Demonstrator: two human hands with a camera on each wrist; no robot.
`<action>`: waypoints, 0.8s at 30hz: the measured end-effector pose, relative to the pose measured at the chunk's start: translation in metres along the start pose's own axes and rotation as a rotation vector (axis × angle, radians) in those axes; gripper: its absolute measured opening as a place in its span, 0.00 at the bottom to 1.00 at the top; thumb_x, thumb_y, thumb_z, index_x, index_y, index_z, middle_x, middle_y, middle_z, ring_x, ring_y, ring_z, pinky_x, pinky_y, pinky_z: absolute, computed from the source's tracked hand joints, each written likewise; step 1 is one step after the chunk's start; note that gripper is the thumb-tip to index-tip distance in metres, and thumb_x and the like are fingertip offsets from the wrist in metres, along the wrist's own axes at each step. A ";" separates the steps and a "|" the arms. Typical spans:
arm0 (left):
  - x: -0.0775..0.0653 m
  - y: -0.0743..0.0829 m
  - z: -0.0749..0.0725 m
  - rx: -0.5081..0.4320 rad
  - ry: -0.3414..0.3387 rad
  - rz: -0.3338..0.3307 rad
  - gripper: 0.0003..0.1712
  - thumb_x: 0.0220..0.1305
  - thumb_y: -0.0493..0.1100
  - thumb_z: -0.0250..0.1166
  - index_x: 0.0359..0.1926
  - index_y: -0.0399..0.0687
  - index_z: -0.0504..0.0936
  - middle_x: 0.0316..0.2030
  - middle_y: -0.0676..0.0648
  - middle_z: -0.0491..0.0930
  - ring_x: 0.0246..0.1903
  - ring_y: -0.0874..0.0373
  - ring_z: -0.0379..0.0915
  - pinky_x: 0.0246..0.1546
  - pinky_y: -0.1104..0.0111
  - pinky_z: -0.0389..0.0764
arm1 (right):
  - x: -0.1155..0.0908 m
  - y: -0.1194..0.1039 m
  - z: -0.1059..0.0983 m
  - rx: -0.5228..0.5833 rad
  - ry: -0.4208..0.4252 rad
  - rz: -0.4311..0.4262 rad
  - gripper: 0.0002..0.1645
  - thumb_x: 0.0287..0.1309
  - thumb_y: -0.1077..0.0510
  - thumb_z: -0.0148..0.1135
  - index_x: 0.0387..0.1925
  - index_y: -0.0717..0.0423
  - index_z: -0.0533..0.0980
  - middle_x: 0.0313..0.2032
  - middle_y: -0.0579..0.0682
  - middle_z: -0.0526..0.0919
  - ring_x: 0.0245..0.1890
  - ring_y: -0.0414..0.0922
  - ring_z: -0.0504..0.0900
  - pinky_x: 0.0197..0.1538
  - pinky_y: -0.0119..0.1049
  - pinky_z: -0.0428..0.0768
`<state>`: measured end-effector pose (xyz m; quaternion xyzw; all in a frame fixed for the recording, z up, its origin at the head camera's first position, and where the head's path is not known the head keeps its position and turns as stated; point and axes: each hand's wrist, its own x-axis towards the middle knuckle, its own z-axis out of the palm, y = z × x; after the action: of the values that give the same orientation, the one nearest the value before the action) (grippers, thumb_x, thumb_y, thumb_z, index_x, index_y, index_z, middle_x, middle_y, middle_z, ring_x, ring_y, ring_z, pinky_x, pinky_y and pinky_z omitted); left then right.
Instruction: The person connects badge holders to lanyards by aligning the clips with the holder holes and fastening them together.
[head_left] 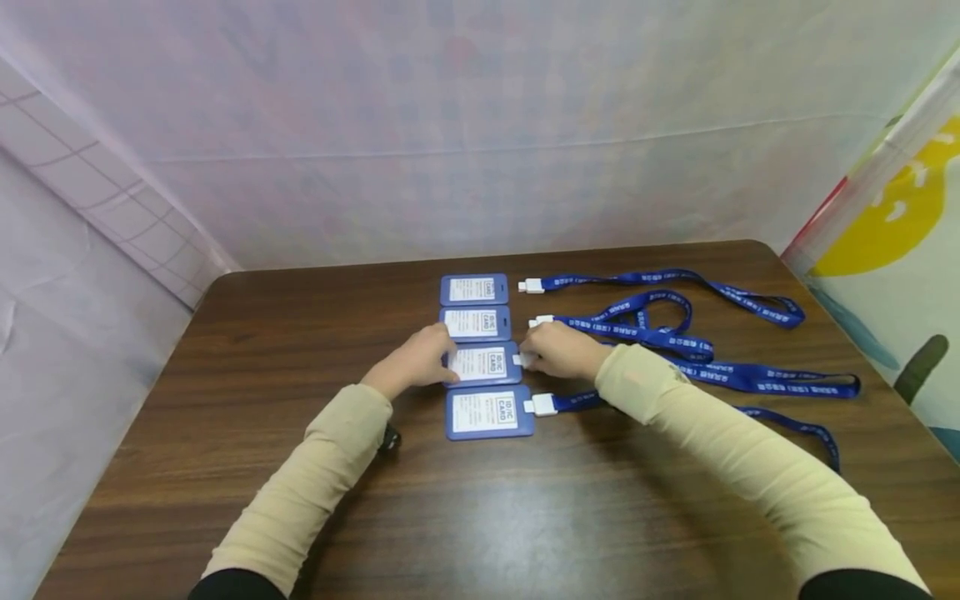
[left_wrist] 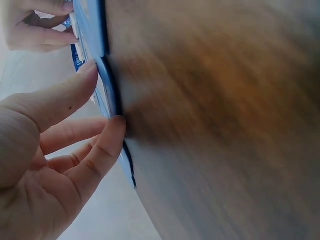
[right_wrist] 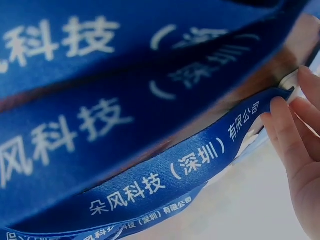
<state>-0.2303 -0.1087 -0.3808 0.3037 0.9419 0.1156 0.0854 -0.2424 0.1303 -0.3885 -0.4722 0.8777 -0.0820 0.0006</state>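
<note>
My left hand [head_left: 416, 358] holds the left end of the third blue badge holder [head_left: 487, 364] from the back, its thumb and fingers at the edges. In the left wrist view, the thumb [left_wrist: 87, 80] lies at one corner and a fingertip at the other. Across from it, my right hand [head_left: 562, 352] pinches the white lanyard clip [head_left: 527, 361] at the holder's right end. From that clip the blue lanyard [head_left: 772, 379] runs right beneath the wrist. The right wrist view shows fingers [right_wrist: 290, 135] at a lanyard's end; they partly hide the clip.
Two badge holders lie farther back, the rearmost [head_left: 474, 289] and another [head_left: 476, 323], facing separate lanyards [head_left: 645, 277]. The nearest badge holder [head_left: 489, 412] meets a white clip [head_left: 542, 405]. A small black object [head_left: 390, 437] sits by the left sleeve on the wooden table [head_left: 225, 400].
</note>
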 end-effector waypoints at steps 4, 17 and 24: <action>-0.001 -0.002 0.001 -0.022 0.001 -0.012 0.18 0.44 0.42 0.73 0.34 0.33 0.82 0.33 0.42 0.74 0.35 0.52 0.69 0.40 0.62 0.74 | -0.001 0.000 -0.002 0.013 -0.011 0.005 0.04 0.43 0.65 0.68 0.22 0.59 0.78 0.21 0.48 0.76 0.24 0.43 0.74 0.30 0.35 0.75; -0.012 -0.001 0.000 -0.084 0.035 -0.032 0.16 0.55 0.40 0.65 0.45 0.35 0.80 0.41 0.41 0.76 0.38 0.54 0.71 0.40 0.65 0.75 | -0.012 -0.002 -0.012 0.056 -0.011 0.115 0.08 0.46 0.64 0.67 0.32 0.61 0.81 0.31 0.52 0.82 0.32 0.47 0.80 0.39 0.39 0.78; -0.019 0.002 -0.006 -0.043 0.083 -0.035 0.09 0.57 0.42 0.63 0.35 0.41 0.81 0.36 0.46 0.78 0.36 0.55 0.73 0.38 0.64 0.75 | -0.021 -0.001 -0.017 0.021 0.029 0.122 0.04 0.45 0.61 0.67 0.25 0.59 0.80 0.25 0.49 0.81 0.27 0.46 0.79 0.35 0.40 0.78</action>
<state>-0.2155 -0.1189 -0.3727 0.2803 0.9470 0.1467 0.0548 -0.2314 0.1494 -0.3733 -0.4166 0.9038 -0.0977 -0.0020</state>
